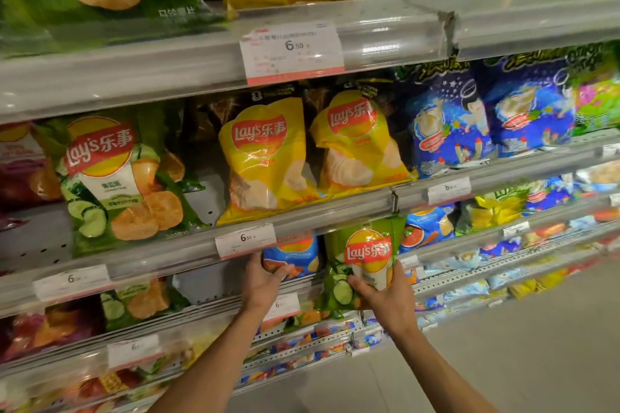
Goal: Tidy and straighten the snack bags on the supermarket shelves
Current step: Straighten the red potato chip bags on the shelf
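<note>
My right hand (385, 300) grips the lower part of a green Lay's cucumber chip bag (364, 255), held upright in front of the third shelf. Beside it, my left hand (263, 282) reaches under the shelf rail and clasps a blue Lay's bag (295, 253) standing on that shelf. One shelf up stand a large green Lay's bag (114, 178) and two yellow Lay's bags (265, 157) (355, 141), both leaning a little.
Dark blue snack bags (449, 124) fill the shelf to the right. Clear plastic rails with price tags (245, 240) front each shelf. More green and red bags (141, 300) sit lower left. Grey aisle floor (520, 345) lies at the lower right.
</note>
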The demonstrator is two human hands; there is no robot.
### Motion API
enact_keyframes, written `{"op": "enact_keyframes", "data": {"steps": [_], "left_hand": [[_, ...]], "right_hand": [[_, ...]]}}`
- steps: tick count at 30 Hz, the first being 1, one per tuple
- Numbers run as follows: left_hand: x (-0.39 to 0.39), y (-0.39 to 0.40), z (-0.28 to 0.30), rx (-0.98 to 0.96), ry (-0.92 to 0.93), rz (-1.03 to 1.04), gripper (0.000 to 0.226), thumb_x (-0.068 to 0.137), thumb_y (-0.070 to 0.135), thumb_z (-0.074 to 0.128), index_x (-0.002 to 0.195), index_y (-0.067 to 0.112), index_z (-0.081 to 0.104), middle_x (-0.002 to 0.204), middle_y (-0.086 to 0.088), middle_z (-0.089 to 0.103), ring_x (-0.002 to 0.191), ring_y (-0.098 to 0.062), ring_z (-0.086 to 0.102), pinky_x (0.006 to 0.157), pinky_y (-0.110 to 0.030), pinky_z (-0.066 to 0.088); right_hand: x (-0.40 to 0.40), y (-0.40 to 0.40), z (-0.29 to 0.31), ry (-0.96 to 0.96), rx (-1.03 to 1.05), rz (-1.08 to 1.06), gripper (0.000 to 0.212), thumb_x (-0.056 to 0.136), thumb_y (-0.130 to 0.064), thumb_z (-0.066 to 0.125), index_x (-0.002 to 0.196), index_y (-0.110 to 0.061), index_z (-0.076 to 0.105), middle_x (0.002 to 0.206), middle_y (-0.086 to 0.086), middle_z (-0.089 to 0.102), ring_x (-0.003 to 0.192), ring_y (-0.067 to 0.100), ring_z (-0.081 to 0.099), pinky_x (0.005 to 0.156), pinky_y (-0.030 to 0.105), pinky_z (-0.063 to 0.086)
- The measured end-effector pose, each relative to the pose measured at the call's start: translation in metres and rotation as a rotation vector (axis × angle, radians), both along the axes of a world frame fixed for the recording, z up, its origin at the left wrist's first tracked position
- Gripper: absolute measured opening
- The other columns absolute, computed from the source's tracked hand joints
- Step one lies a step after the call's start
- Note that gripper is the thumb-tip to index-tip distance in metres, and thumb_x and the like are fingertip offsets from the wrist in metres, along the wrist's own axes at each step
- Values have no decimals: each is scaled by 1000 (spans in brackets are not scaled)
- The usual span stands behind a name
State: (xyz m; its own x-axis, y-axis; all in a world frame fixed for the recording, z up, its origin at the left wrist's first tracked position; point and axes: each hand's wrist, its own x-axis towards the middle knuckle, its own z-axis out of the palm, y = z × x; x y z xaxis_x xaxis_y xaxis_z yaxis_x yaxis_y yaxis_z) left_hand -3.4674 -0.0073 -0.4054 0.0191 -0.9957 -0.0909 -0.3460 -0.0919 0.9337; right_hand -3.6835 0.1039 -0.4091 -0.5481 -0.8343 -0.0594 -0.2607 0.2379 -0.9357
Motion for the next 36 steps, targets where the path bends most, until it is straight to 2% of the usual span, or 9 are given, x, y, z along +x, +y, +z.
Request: {"op": "enact_keyframes", "data": {"steps": [3,10,14,19,23,27,30,32,36], "left_hand": [[-4,-1,3,34,-96,-43,50,75,6,85,116,5,58,103,-1,66,91,-13,62,83,-22,45],[5,-1,-1,62,-351,-155,56,85,16,78,134,10,52,131,-10,62,121,-29,58,95,-33,45],[40,13,0,-13,-525,-192,47,89,25,72,131,16,56,129,-7,62,118,-27,58,96,-37,48],[115,41,4,-295,-807,-121,29,91,22,65,118,11,65,124,-7,60,118,-26,55,101,-40,48],[178,57,-2,-396,-918,-69,31,81,14,74,111,6,71,116,-12,65,108,-30,62,94,-43,53],[222,68,-13,-138,-1032,-152,52,100,33,42,150,18,40,149,-12,36,137,-28,36,116,-39,32],[235,70,-18,-51,-1056,-218,57,103,36,34,157,25,18,159,-8,18,147,-28,18,123,-40,13],[237,70,-19,-65,-1034,-233,60,102,34,38,157,27,14,156,-6,18,146,-28,17,124,-40,11],[239,72,-16,-54,-933,-229,62,101,28,42,157,31,15,156,-5,17,148,-29,13,122,-38,19]], "right_hand": [[6,2,-1,-26,-20,23,52,67,-35,94,102,-34,54,92,-14,71,83,-6,67,61,12,53],[30,6,3,-35,-3,168,62,68,-41,92,114,-32,52,101,-10,72,89,2,70,75,23,60],[60,3,4,-27,9,241,65,67,-45,92,117,-33,53,104,-12,72,92,3,70,80,28,61],[123,-10,4,-6,10,323,60,65,-47,92,109,-43,52,93,-27,72,87,-9,68,70,14,56],[179,-31,9,34,24,389,74,68,-47,91,127,-31,49,103,-14,72,96,8,70,82,31,58],[220,-62,22,81,-2,339,69,71,-44,90,124,-21,53,107,-5,72,101,21,69,79,35,58],[235,-86,28,130,-15,236,63,74,-44,88,120,-19,54,111,-1,70,107,26,66,84,33,53],[238,-100,25,112,3,203,51,74,-46,87,105,-21,56,99,-6,70,97,25,71,82,30,54],[234,-111,10,87,97,228,60,73,-47,87,116,-19,55,106,5,74,89,26,74,82,46,61]]}}
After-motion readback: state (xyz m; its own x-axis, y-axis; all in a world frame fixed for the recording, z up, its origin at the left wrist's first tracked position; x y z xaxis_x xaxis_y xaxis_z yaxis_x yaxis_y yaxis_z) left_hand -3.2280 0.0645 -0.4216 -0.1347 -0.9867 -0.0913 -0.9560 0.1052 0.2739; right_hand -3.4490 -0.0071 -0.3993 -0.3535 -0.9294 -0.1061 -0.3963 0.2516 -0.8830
